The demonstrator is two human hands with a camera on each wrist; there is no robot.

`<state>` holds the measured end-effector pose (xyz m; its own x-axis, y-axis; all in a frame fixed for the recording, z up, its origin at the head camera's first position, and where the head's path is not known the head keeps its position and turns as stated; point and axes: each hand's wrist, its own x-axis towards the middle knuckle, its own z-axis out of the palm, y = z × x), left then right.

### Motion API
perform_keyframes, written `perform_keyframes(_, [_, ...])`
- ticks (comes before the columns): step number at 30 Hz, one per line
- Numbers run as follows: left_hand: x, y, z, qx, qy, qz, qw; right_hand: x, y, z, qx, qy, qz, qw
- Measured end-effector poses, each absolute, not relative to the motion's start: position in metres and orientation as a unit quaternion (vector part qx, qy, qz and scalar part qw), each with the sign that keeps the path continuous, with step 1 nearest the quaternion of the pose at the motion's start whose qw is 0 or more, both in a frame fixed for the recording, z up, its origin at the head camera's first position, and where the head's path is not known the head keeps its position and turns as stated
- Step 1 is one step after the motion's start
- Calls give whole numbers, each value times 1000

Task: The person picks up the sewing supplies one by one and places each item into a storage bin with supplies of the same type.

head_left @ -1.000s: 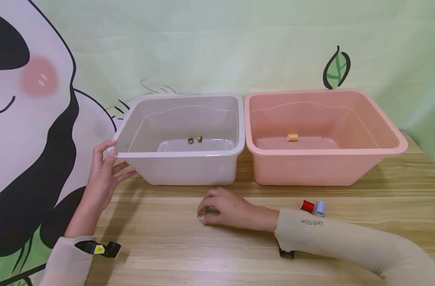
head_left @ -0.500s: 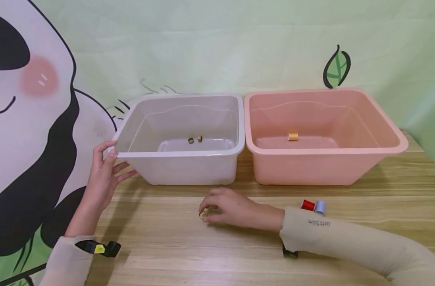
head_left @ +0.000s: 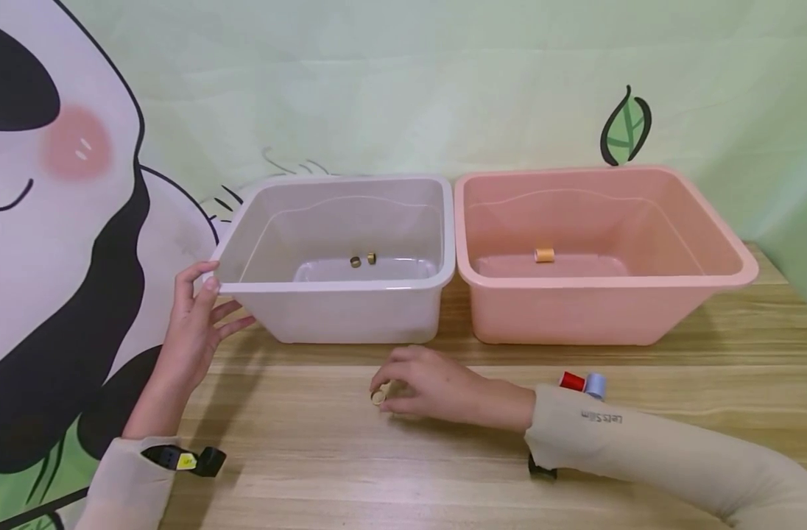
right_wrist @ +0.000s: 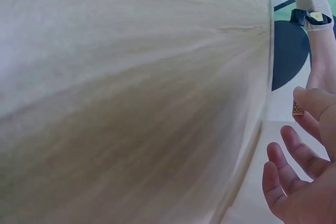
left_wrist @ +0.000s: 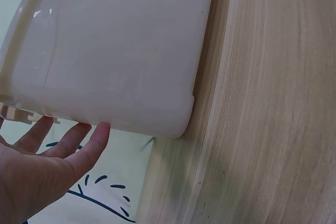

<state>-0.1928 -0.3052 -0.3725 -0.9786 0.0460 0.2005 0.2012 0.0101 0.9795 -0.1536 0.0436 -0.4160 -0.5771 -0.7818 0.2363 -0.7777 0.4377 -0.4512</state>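
I have the brass-coloured ring low over the front of the desk, nearer to me than the white tub, its round opening turned toward the head camera. The grip of my right hand is narrow: thumb and forefinger tips pinch the ring by its edges, while the other fingers bend loosely clear of it. I can't tell whether the ring's lower edge touches the desk. Holding it well, I judge, means light, even pressure from both sides, since a hard squeeze on a small curved band could make it pop out.

My left hand holds the near left corner of the white tub's rim between thumb and forefinger, lower fingers stretched out beneath. A gentle hold should be enough to steady the tub; a tug could slide it.

Inside that tub lie two more rings, close together but apart. To its right, the pink tub has an orange spool in it; a red spool and a pale blue spool lie side by side just beyond my right sleeve.

Only the right wrist view gives me the pitted pattern on the ring's outside. The left wrist view shows the tub's outer end wall above my lower fingers, which the head view mostly hides, but no ring.
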Motion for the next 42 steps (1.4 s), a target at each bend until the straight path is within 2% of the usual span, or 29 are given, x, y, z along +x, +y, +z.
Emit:
perform_keyframes(33, [-194,-302,-373,-94,-704,-702,53,-161,54,-392,-446,852,-274,-18])
perform_keyframes(42, [-192,-305,-373,-88,-701,-706,54,-162,56,-389,-446,849,-283,-6])
